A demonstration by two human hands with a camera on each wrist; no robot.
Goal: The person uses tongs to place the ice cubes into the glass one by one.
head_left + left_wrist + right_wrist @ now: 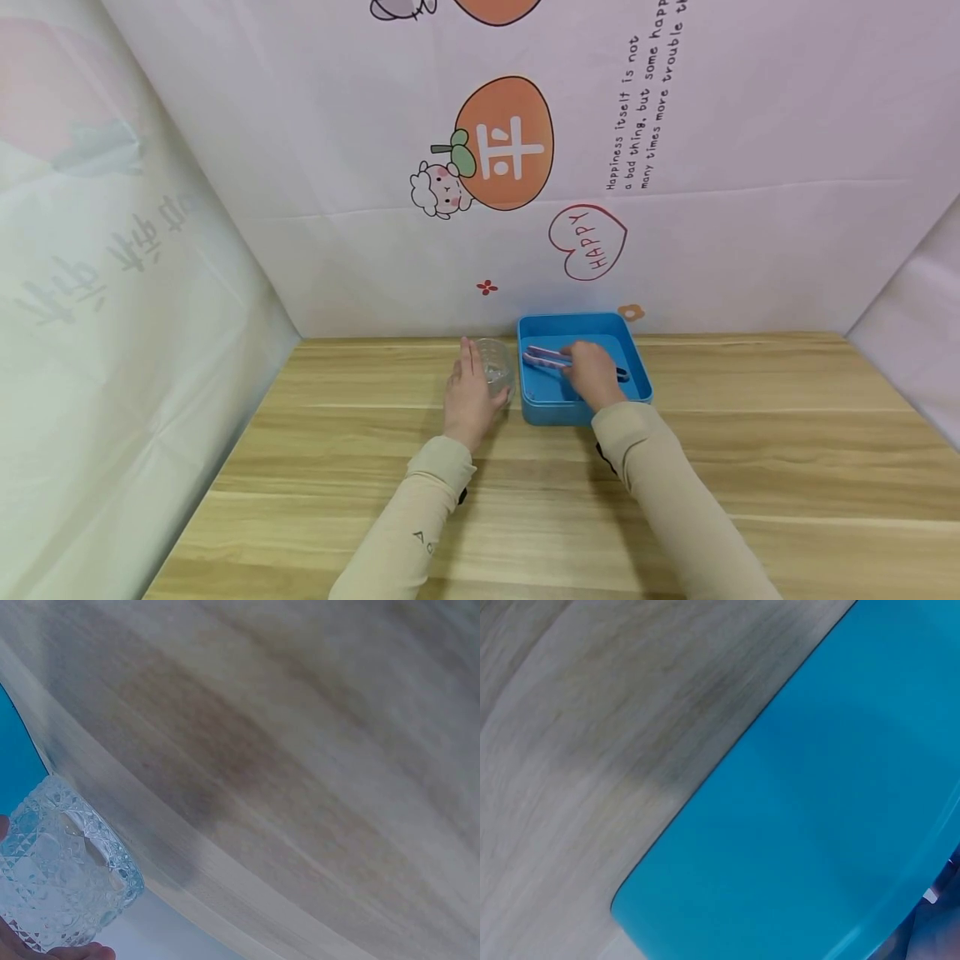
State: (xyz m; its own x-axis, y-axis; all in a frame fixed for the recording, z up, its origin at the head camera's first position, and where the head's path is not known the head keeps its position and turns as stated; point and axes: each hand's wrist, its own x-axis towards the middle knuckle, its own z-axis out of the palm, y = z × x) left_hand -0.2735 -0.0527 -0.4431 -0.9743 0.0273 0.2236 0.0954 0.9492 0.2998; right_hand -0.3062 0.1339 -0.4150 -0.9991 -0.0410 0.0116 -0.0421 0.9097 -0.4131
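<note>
My left hand (468, 400) grips a clear glass cup (498, 367), thumb on its near side and fingers along its left side. In the left wrist view, the cup's cut diamond pattern shows, with fingertips (94, 952) at its lower edge. My right hand (594, 372) reaches into a blue rectangular box (558, 414) and pinches slim pink-and-purple tongs (546, 357), their two arms pointing left. Beside that hand, toward the box's right wall, a small dark piece (622, 374) shows. In the right wrist view, the box's outer wall (780, 825) hides most of the hand.
Both things stand near the back of a wood-grain table (360, 417), the cup just left of the box. A white printed cloth (360, 250) rises behind them, and cloth also hangs along the left and right sides.
</note>
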